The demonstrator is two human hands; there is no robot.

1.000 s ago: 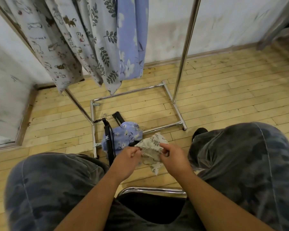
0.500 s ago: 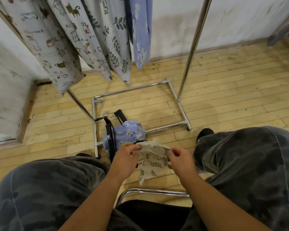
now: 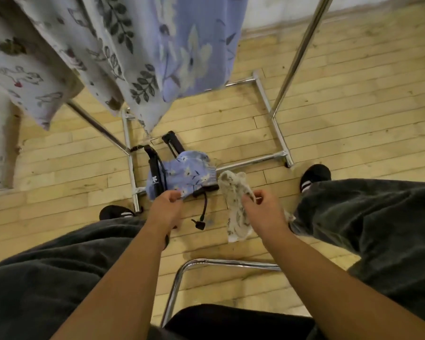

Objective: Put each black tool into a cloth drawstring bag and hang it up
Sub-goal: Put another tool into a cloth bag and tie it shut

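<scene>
Head cam: your L hand (image 3: 167,206) pinches the near edge of the blue floral bag (image 3: 185,174), which lies on the wood floor (image 3: 353,99) at the chrome rack base (image 3: 277,136), w/ one black tool (image 3: 154,171) along its left edge and a second black tool (image 3: 173,143) poking out from under its far side. Your R hand (image 3: 261,213) grips the white leaf-print bag (image 3: 234,192), hanging crumpled just right of the blue one. Other printed bags (image 3: 123,45) hang on the rack up top.
</scene>
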